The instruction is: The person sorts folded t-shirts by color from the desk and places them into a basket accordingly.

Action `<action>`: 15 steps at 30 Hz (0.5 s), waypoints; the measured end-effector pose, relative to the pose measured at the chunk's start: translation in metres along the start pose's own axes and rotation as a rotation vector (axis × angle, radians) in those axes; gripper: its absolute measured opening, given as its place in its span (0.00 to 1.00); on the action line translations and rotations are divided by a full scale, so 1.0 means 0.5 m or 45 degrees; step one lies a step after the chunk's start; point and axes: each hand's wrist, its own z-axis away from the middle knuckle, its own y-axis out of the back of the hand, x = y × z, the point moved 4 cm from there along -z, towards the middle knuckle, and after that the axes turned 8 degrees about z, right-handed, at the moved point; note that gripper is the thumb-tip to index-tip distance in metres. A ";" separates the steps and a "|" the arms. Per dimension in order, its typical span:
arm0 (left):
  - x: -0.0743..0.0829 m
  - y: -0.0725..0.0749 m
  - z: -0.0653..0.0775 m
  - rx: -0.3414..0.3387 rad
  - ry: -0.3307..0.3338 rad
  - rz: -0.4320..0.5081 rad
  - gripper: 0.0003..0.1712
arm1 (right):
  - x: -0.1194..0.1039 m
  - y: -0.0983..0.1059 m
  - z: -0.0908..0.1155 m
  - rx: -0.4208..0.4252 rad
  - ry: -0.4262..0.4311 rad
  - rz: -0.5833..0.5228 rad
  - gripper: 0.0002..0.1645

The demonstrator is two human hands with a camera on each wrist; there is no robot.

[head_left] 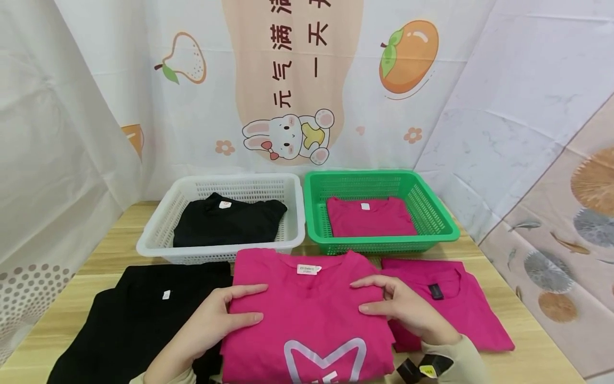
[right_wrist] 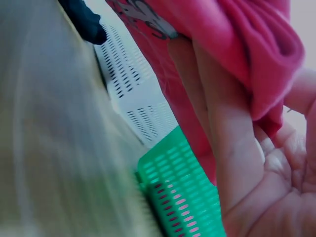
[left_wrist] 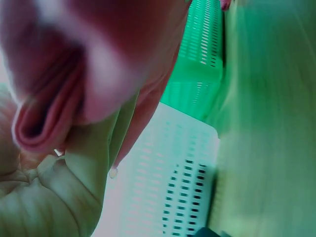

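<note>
A folded magenta T-shirt [head_left: 307, 298] with a white neck label and a pale printed outline is held up in front of me. My left hand [head_left: 218, 320] grips its left side, and my right hand [head_left: 408, 306] grips the right side. Digits of both hands lie across the top of the cloth. From the left wrist, the rolled fold [left_wrist: 44, 118] shows between the digits of that hand. The right wrist view has fingers [right_wrist: 229, 133] under the folded layers, with the thumb side at the other face.
Behind stand a white basket [head_left: 220, 249] holding a folded black shirt [head_left: 230, 221] and a green basket [head_left: 384, 244] holding a folded magenta shirt [head_left: 371, 218]. More black clothing [head_left: 134, 320] lies left on the wooden table [head_left: 537, 341]; another magenta shirt [head_left: 475, 314] lies right.
</note>
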 end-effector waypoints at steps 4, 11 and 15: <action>0.020 -0.007 0.003 0.018 -0.015 -0.033 0.33 | -0.022 0.007 0.010 0.020 0.020 0.052 0.23; 0.050 -0.022 0.003 0.030 -0.060 -0.134 0.34 | -0.057 0.023 0.025 0.105 0.055 0.184 0.24; 0.064 -0.030 -0.002 0.032 -0.041 -0.129 0.39 | -0.073 0.034 0.031 0.191 0.031 0.262 0.23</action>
